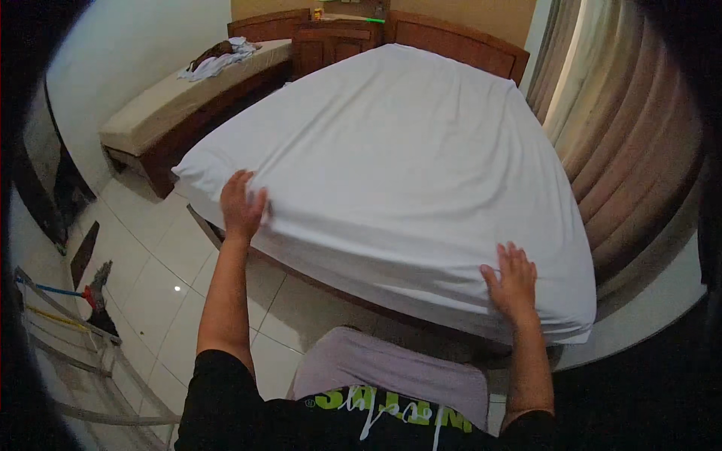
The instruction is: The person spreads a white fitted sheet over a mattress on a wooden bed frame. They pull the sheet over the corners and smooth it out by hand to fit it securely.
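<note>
A white sheet [395, 141] covers the large mattress in front of me, with creases running across its top and folds along the near edge. My left hand [242, 206] is at the near edge towards the left corner, fingers apart, thumb slightly blurred. Over the near edge towards the right corner is my right hand [512, 279], its fingers spread and no cloth gripped between them. Both palms face the sheet; whether either presses on it I cannot tell.
A bare beige mattress [197, 93] on a wooden frame stands at the left, with crumpled cloths [220, 59] on it. A wooden cabinet [338, 48] sits between the headboards. Curtains [626, 141] hang at the right. A broom [93, 296] and a metal rack [107, 389] are at lower left.
</note>
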Motion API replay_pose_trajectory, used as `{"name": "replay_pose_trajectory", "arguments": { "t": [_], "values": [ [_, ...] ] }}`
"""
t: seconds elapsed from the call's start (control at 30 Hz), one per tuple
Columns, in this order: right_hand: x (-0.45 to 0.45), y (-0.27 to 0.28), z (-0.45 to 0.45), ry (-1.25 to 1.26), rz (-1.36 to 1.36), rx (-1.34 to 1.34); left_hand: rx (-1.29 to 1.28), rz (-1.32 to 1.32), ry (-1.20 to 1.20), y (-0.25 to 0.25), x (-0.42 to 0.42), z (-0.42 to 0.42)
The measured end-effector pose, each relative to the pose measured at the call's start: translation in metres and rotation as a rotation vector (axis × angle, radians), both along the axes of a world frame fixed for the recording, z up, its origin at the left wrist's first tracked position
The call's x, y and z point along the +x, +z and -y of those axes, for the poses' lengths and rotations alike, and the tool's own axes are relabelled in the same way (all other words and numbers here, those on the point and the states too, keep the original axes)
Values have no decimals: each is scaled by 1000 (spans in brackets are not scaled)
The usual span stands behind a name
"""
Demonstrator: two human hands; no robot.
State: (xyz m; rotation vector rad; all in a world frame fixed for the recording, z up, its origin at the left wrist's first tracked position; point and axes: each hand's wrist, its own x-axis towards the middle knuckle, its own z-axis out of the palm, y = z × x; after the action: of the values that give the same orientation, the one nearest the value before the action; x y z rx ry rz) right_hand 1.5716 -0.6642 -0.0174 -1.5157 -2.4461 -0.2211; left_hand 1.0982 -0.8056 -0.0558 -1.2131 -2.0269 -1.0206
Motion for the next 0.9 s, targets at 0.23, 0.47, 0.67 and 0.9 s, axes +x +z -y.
{"name": "replay_pose_trajectory", "arguments": {
  "t": [0.23,0.47,0.67,0.9],
  "values": [
    [-87,67,-39,975,-98,-1050,-644,137,-93,29,-19,-41],
    [-122,11,-108,603,4,-149,-652,30,439,-10,-218,-1],
    [-116,14,-128,607,5,-244,-427,164,454,-20,-201,-20],
    [-116,2,-148,582,-167,-204,-499,412,630,-3,-176,-44]
  ]
}}
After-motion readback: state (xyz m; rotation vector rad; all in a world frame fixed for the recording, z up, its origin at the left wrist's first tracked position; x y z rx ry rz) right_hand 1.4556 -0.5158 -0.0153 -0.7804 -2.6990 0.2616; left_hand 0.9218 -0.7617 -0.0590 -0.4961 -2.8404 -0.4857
